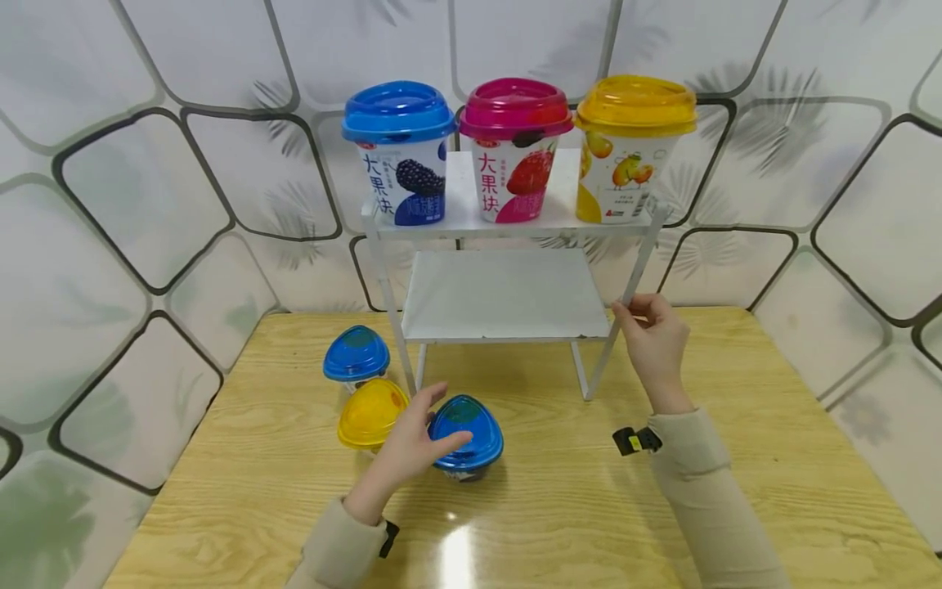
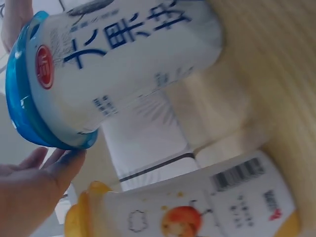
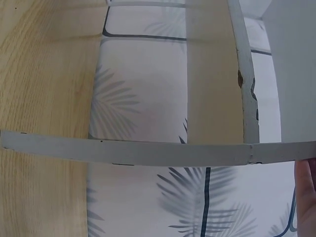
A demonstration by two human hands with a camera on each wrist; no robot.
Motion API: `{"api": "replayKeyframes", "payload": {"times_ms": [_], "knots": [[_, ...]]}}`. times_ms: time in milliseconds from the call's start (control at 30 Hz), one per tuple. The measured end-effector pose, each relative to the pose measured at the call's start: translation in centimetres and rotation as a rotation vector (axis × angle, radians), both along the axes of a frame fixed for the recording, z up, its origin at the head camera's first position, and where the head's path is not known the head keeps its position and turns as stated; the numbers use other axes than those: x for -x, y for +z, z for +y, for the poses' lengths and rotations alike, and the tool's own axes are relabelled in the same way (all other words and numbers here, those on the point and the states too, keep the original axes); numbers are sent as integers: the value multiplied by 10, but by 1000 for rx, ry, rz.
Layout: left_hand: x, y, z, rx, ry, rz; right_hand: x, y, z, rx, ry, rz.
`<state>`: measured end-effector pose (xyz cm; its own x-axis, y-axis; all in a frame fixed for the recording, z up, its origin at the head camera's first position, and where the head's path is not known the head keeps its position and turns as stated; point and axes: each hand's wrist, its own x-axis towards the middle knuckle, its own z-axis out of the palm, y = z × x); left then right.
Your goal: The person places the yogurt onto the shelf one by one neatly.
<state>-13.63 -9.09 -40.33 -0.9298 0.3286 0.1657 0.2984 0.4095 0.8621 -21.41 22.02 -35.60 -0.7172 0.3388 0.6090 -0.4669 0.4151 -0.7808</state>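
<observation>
My left hand [image 1: 409, 448] is at a blue-lided yogurt cup [image 1: 471, 438] standing upright on the table, its thumb and fingers spread about the lid. In the left wrist view, the fingers [image 2: 64, 168] lie along the edge of the cup's blue lid [image 2: 22, 94]; whether they touch it I cannot tell. Just left of it stands a yellow-lidded yogurt cup [image 1: 370, 413], with another blue-lidded cup [image 1: 356, 355] behind. My right hand [image 1: 657, 339] pinches the right leg of a white two-tier metal rack [image 1: 508, 294]. A fingertip [image 3: 305, 197] shows against that leg in the right wrist view.
On the rack's upper shelf stand a blue-lidded cup [image 1: 403, 155], a pink-lidded cup [image 1: 515, 151] and a yellow-lidded cup [image 1: 633, 151]. The wooden table [image 1: 559, 507] meets patterned walls [image 1: 876, 245] at the back and sides.
</observation>
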Motion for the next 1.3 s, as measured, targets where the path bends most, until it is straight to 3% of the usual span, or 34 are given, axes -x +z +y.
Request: {"api": "replayKeyframes", "payload": {"times_ms": [167, 367, 533, 700, 1067, 1300], "knots": [[-3, -10, -6, -43, -72, -98, -2, -1, 0, 12, -2, -2], [-1, -20, -13, -27, -134, -135, -3, -1, -1, 14, -5, 5], [0, -27, -13, 25, -164, -139, -9, 7, -5, 5, 4, 10], [1, -33, -9, 71, -209, -89, -19, 19, -13, 5, 3, 15], [1, -28, -2, 90, -192, -82, -16, 14, -10, 13, 7, 8], [11, -44, -3, -20, -198, -151, -18, 17, -13, 17, 6, 0]]}}
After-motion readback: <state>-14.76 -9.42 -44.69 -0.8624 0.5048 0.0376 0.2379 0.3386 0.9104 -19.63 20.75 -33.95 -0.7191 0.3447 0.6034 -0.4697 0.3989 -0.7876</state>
